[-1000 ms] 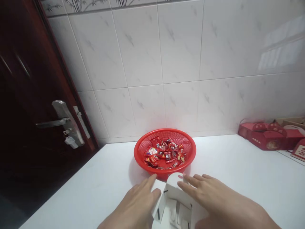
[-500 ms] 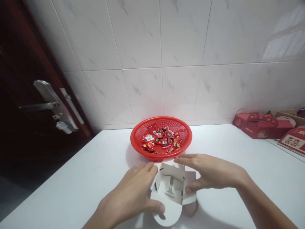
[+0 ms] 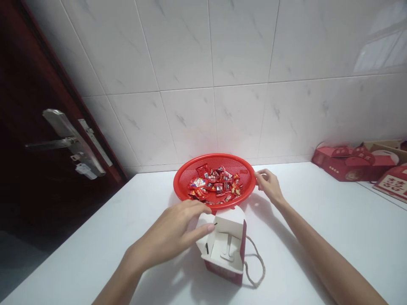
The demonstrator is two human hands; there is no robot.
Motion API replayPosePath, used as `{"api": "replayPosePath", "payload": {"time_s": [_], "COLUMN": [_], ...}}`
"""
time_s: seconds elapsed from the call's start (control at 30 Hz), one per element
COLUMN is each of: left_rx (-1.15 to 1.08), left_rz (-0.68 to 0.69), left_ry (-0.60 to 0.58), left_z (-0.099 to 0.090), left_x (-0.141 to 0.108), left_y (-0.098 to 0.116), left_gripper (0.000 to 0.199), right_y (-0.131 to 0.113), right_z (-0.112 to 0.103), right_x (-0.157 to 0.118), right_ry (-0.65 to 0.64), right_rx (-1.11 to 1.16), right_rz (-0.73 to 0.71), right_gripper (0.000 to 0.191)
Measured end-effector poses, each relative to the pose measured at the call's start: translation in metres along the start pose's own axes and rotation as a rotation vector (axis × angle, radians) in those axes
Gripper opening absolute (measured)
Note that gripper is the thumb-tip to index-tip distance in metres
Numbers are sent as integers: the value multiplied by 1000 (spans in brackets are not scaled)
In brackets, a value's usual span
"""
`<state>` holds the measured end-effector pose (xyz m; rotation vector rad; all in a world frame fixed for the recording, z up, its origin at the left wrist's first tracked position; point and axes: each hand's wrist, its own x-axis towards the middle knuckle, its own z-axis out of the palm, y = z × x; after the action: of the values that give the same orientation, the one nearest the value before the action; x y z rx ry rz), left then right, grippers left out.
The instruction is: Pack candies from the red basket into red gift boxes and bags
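Observation:
A small paper gift box (image 3: 224, 273), white inside and dark red outside, stands on the table with its top open. A T-shaped paper tab shows inside it, and a twisted cord (image 3: 263, 269) loops from its right side. My left hand (image 3: 178, 231) is at the box's left flap, thumb and fingers apart, the thumb reaching over the opening. Behind the box, a red plastic basket (image 3: 246, 197) holds many wrapped candies (image 3: 219, 188). My right hand (image 3: 269, 186) grips the right rim of this basket with its fingertips.
Red gift boxes (image 3: 352, 165) with printed lettering lie at the right by the tiled wall (image 3: 187, 118). A dark red door (image 3: 28, 178) with a metal handle and hanging keys is on the left. Everything stands on a white tabletop (image 3: 133, 220).
My right hand has left the box's right flap and moved back to the basket's rim. The box's front flap no longer sticks out, and the left hand has shifted slightly back and left.

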<state>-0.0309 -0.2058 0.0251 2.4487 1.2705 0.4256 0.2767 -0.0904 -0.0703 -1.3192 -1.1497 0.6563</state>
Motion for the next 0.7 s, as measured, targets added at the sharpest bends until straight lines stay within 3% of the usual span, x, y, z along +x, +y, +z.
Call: {"api": "replayPosePath", "payload": {"time_s": [0.1,0.27,0.4,0.53,0.7], "left_rx": [-73,-160,-96,109,176], "left_rz": [-18,-86,-50,-124,-177], "left_ry": [106,225,93,-69,-96], "left_z": [-7,-20,-22,-16,-1], "left_x": [11,40,95,162,219], "left_y": [-14,-41,-61,-86,-109], "left_gripper": [31,34,31,27,37], "right_y": [29,48,52,56,57], "right_z": [18,34,36,34,33], "right_x": [-5,-18,-16,-14,-14], "right_ry": [94,-38,-124,-167,-182], "right_rx": [59,4,-43,-61,-52], "right_rz": [46,-8,-51,-62,-62], "right_gripper": [31,20,21,26,30]}}
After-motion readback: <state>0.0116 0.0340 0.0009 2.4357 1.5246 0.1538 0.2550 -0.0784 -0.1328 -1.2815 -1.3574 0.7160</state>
